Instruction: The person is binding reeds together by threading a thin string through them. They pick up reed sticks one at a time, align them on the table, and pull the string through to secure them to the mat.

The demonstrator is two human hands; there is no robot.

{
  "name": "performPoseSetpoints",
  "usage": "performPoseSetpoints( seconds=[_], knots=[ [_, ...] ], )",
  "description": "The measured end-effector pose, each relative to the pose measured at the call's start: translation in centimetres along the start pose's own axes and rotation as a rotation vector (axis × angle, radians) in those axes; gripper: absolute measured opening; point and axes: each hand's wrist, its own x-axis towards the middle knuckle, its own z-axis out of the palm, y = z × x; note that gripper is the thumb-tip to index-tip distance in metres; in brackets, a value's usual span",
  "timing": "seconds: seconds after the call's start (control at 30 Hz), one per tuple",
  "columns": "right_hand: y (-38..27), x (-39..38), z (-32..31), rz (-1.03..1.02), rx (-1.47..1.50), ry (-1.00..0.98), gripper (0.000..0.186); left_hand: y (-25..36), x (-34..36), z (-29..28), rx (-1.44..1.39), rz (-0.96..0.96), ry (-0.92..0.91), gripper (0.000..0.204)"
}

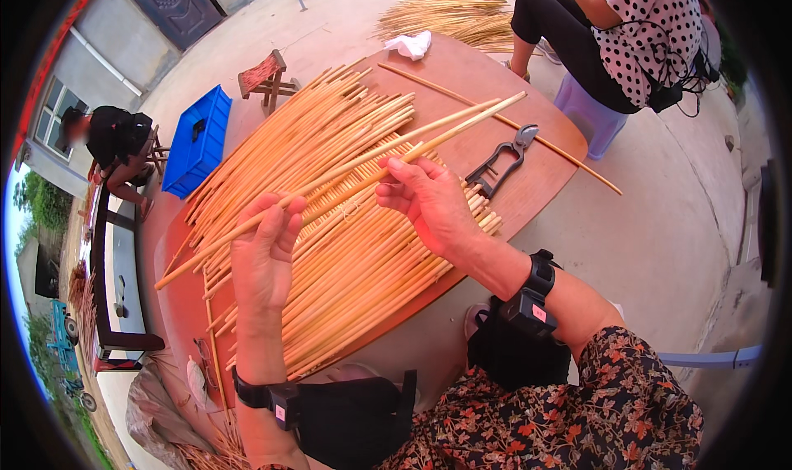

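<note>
Long pale peeled sticks cross in front of me, one in each hand. My left hand (pixel 266 251) is closed, pinching a thin stick (pixel 206 256) between thumb and fingers. Its lower end reaches out to the left. With thumb and fingertips my right hand (pixel 431 204) grips a second stick (pixel 474 124), which points up to the right. Under both hands a thick layer of similar sticks (pixel 346 280) covers the reddish table (pixel 540 173). A thin light tie shows between the bundles. Pruning shears (pixel 523 138) with dark handles lie right of my right hand.
One loose stick (pixel 577 163) overhangs the table's right edge. A white cloth (pixel 410 45) lies at the far edge. Beyond are a blue crate (pixel 196 140), a small stool (pixel 268 78) and another stick pile (pixel 450 18). Seated people are at left (pixel 124 144) and right (pixel 648 33).
</note>
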Motion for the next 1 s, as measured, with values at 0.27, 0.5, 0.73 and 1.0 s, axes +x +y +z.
performPoseSetpoints(
  seconds=[0.27, 0.5, 0.73, 1.0],
  knots=[
    [-0.2, 0.2, -0.1, 0.022, 0.055, 0.013, 0.015, -0.1, -0.6, 0.1, 0.092, -0.075, -0.109, 0.020],
    [-0.2, 0.2, -0.1, 0.038, 0.035, 0.007, 0.013, -0.3, -1.7, -0.5, 0.086, -0.180, -0.095, 0.025],
    [-0.1, 0.5, -0.3, -0.055, 0.010, 0.041, 0.013, -0.2, -3.8, 0.5, 0.040, -0.056, -0.027, 0.028],
    [0.4, 0.6, -0.6, -0.031, 0.052, 0.108, 0.013, -1.0, -5.6, -0.5, 0.316, -0.348, -0.306, 0.045]
  ],
)
